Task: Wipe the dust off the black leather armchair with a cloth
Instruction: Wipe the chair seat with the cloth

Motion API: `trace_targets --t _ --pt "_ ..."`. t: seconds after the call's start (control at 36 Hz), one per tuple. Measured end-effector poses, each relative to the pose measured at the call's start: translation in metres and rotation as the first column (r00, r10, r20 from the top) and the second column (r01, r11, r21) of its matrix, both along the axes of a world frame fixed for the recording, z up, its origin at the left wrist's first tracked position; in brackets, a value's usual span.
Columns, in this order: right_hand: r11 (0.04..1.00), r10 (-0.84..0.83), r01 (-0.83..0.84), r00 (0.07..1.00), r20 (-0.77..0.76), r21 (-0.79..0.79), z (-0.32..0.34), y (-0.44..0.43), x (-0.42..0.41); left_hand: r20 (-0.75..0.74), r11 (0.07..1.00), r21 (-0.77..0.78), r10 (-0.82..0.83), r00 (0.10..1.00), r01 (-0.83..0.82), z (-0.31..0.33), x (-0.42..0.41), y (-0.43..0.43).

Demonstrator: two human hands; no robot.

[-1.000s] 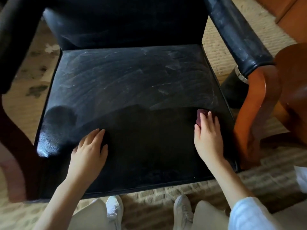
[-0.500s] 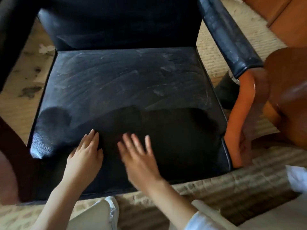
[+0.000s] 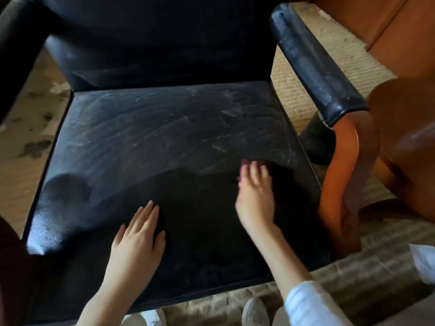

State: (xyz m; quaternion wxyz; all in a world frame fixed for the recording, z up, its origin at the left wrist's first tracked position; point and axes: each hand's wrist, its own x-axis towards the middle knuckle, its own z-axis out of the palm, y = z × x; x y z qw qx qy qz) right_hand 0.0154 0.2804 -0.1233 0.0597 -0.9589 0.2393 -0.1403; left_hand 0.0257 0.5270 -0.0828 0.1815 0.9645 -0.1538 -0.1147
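Observation:
The black leather armchair [image 3: 164, 142] fills the view; the back half of its seat carries grey dust streaks and the front half looks darker. My left hand [image 3: 138, 236] lies flat on the front of the seat with straight fingers. Right of the seat's middle, my right hand [image 3: 255, 194] presses down on a dark reddish cloth [image 3: 247, 162]. Only a small edge of the cloth shows past the fingertips; the rest is hidden under the hand. The right hand is motion-blurred.
The dusty right armrest [image 3: 315, 67] ends on an orange wooden support [image 3: 341, 184]. A wooden chair [image 3: 404, 142] stands close on the right. Wooden furniture [image 3: 376, 22] is at the top right. Beige woven carpet [image 3: 294, 90] surrounds the chair; my white shoes [image 3: 254, 311] are below the seat's front edge.
My right hand swept with the cloth from the seat's right edge to the middle, then back to the right and a little farther up. The left hand stayed in place.

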Motion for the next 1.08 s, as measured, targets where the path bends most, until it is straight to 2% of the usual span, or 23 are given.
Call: trace_targets --t 0.08,0.19,0.33,0.39,0.53,0.58,0.67,0.72,0.81,0.92,1.03,1.08 --pt "0.975 0.217 -0.218 0.976 0.031 0.037 0.002 0.053 0.003 -0.013 1.000 -0.006 0.008 1.000 -0.008 0.001 0.000 -0.006" --pt "0.892 0.446 -0.447 0.895 0.021 0.073 0.001 0.100 -0.003 -0.029 1.000 0.019 0.018 0.999 -0.018 0.000 -0.001 -0.010" --pt "0.855 0.506 -0.503 0.862 0.006 0.129 0.001 0.071 -0.002 -0.042 0.999 0.031 0.011 0.999 -0.010 -0.001 0.000 -0.010" --pt "0.897 0.429 -0.424 0.903 -0.017 0.124 0.001 0.044 0.000 -0.042 1.000 0.021 -0.003 0.999 0.004 -0.001 0.000 -0.009" --pt "0.999 0.049 -0.047 0.989 -0.136 0.012 0.005 -0.041 -0.008 -0.033 0.999 0.027 -0.024 0.999 0.025 -0.002 -0.002 -0.005" --pt "0.989 -0.145 0.142 0.976 -0.166 -0.026 0.005 -0.070 -0.018 -0.030 0.999 0.032 -0.025 0.999 0.026 -0.003 -0.002 -0.004" --pt "0.928 -0.334 0.367 0.893 -0.303 0.059 0.007 -0.085 -0.026 -0.017 1.000 0.019 -0.023 1.000 0.024 -0.004 -0.002 -0.004" --pt "0.905 -0.372 0.418 0.867 -0.331 0.078 0.007 -0.081 -0.023 0.000 1.000 0.005 -0.020 1.000 0.020 -0.006 -0.001 -0.003" --pt "0.893 -0.430 0.450 0.865 -0.259 0.019 -0.001 -0.071 -0.019 -0.005 0.999 -0.001 -0.033 0.999 0.033 -0.007 0.001 -0.001" --pt "0.947 -0.316 0.321 0.930 -0.186 -0.006 0.003 -0.062 -0.017 -0.011 1.000 0.020 -0.018 1.000 0.018 -0.010 0.001 -0.005" --pt "0.999 -0.001 -0.004 0.993 -0.120 -0.042 0.011 -0.028 -0.012 -0.016 0.999 0.029 0.024 1.000 -0.024 -0.013 0.003 -0.010" --pt "0.993 0.107 -0.113 0.977 -0.186 -0.019 0.012 -0.023 -0.013 -0.017 0.999 0.028 0.038 0.999 -0.038 -0.013 0.004 -0.013"
